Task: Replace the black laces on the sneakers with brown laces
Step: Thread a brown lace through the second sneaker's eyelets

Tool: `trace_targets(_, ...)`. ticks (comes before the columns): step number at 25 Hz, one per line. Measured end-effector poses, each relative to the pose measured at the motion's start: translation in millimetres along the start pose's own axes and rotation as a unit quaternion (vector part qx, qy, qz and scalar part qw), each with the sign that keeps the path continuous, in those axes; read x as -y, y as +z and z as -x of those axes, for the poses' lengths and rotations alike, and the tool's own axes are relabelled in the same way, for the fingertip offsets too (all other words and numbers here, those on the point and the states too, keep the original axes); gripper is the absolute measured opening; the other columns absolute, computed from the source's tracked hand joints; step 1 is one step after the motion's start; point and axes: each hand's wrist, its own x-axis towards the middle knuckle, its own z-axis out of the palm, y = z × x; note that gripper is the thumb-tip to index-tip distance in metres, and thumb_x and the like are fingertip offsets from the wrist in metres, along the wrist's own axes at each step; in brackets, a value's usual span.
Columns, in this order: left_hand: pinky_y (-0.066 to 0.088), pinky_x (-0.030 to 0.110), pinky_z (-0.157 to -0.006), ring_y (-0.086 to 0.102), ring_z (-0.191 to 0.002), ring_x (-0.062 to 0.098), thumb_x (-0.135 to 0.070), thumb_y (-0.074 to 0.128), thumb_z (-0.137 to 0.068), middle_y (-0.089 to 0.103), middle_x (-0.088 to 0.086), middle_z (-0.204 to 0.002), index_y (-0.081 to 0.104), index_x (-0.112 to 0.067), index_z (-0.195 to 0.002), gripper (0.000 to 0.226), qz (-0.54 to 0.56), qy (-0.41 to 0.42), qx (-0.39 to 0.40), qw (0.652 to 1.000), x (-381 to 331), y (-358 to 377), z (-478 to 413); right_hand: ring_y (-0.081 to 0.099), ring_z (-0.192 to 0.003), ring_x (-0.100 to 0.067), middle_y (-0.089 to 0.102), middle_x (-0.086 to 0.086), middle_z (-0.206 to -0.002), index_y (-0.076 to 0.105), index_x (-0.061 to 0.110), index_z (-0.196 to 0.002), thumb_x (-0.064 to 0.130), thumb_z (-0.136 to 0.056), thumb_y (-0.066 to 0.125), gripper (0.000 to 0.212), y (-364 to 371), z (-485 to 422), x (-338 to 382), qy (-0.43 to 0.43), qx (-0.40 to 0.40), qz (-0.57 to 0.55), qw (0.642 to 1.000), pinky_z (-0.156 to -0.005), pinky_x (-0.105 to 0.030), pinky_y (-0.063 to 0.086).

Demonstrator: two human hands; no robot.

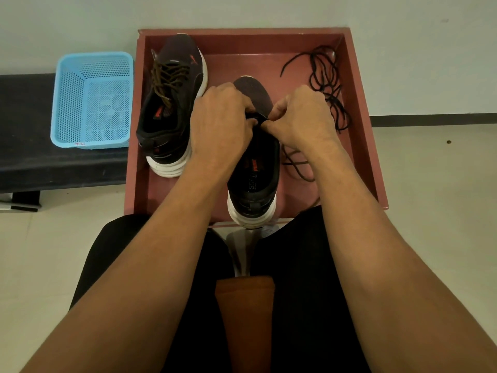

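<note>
Head view shows 2 sneakers in the red tray; the left hand and right hand both pinch the dark upper of the near sneaker at the tray's front edge; the far sneaker, threaded with brown laces, stands along the left edge; black laces lie heaped in the far right corner.

sneaker eyelets hidden under hands
</note>
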Motion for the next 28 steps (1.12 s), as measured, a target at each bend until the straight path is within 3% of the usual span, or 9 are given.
trace_targets(3,0.058,0.041,-0.086,0.067,-0.102,0.022,-0.029,0.081,-0.088,0.072,0.003,-0.109,0.082,-0.019,-0.098,0.014,0.008,-0.023,-0.015,1.0,-4.1,1.7,1.1,0.056,-0.063,0.001,0.063,0.011,-0.072,0.081,0.025,-0.091,0.035,-0.083,0.086,0.014,0.0,-0.4,0.4,0.006,-0.001,0.005,1.0,-0.051,-0.014,0.038)
trace_targets(6,0.056,0.032,-0.079,0.068,-0.091,0.016,-0.028,0.078,-0.09,0.071,-0.001,-0.102,0.076,-0.019,-0.092,0.009,0.046,-0.066,-0.048,0.996,4.1,-3.1,-0.9,0.066,-0.076,-0.008,0.069,0.006,-0.08,0.08,0.026,-0.086,0.033,-0.081,0.087,0.011,0.2,-1.2,-0.6,0.017,-0.014,0.007,1.0,-0.058,-0.017,0.044)
trace_targets(10,0.043,0.021,-0.078,0.06,-0.088,0.009,-0.025,0.073,-0.092,0.069,-0.003,-0.102,0.071,-0.018,-0.093,0.007,0.066,-0.129,-0.117,0.982,25.3,-18.9,-4.7,0.057,-0.063,0.002,0.065,0.012,-0.071,0.081,0.026,-0.084,0.032,-0.083,0.086,0.008,-1.2,-0.4,-0.7,0.014,0.0,0.003,1.0,-0.051,-0.013,0.035)
trace_targets(12,0.049,0.023,-0.081,0.061,-0.089,0.009,-0.021,0.07,-0.092,0.068,-0.003,-0.102,0.07,-0.017,-0.096,0.006,0.071,-0.106,-0.101,0.987,24.6,-16.9,-5.0,0.057,-0.064,0.002,0.065,0.012,-0.072,0.08,0.025,-0.084,0.031,-0.083,0.086,0.008,-0.8,-1.4,-1.4,0.008,0.0,0.003,1.0,-0.052,-0.013,0.035)
trace_targets(15,0.056,0.035,-0.095,0.067,-0.106,0.017,-0.022,0.07,-0.09,0.071,-0.001,-0.117,0.073,-0.02,-0.117,0.027,0.069,-0.003,-0.007,0.998,10.6,-8.2,-2.1,0.057,-0.065,0.002,0.065,0.012,-0.074,0.08,0.026,-0.087,0.032,-0.083,0.085,0.009,-0.2,-2.3,-1.3,0.012,0.002,0.004,1.0,-0.052,-0.014,0.036)
trace_targets(17,0.056,0.042,-0.099,0.068,-0.112,0.023,-0.026,0.072,-0.089,0.073,0.002,-0.121,0.077,-0.023,-0.12,0.032,0.053,0.028,0.037,0.998,2.0,-5.5,0.4,0.058,-0.065,0.001,0.066,0.011,-0.075,0.081,0.026,-0.088,0.033,-0.082,0.085,0.01,0.4,-2.5,-1.7,0.012,0.003,0.0,1.0,-0.052,-0.015,0.038)
trace_targets(23,0.059,0.04,-0.086,0.071,-0.096,0.025,-0.027,0.079,-0.09,0.076,0.007,-0.1,0.083,-0.015,-0.098,0.014,0.023,-0.036,-0.009,0.999,-5.1,-3.2,-0.1,0.059,-0.065,0.0,0.063,0.012,-0.071,0.081,0.025,-0.089,0.033,-0.083,0.085,0.011,0.1,-2.1,-1.8,0.013,-0.004,-0.004,1.0,-0.052,-0.015,0.039)
trace_targets(28,0.052,0.026,-0.079,0.072,-0.087,0.019,-0.027,0.078,-0.091,0.075,0.003,-0.092,0.079,-0.019,-0.093,0.009,0.061,-0.119,-0.036,0.99,15.5,-12.2,-3.6,0.058,-0.065,0.002,0.065,0.012,-0.072,0.08,0.025,-0.083,0.031,-0.082,0.086,0.008,-0.6,-1.3,-3.1,0.017,-0.005,-0.008,1.0,-0.053,-0.015,0.038)
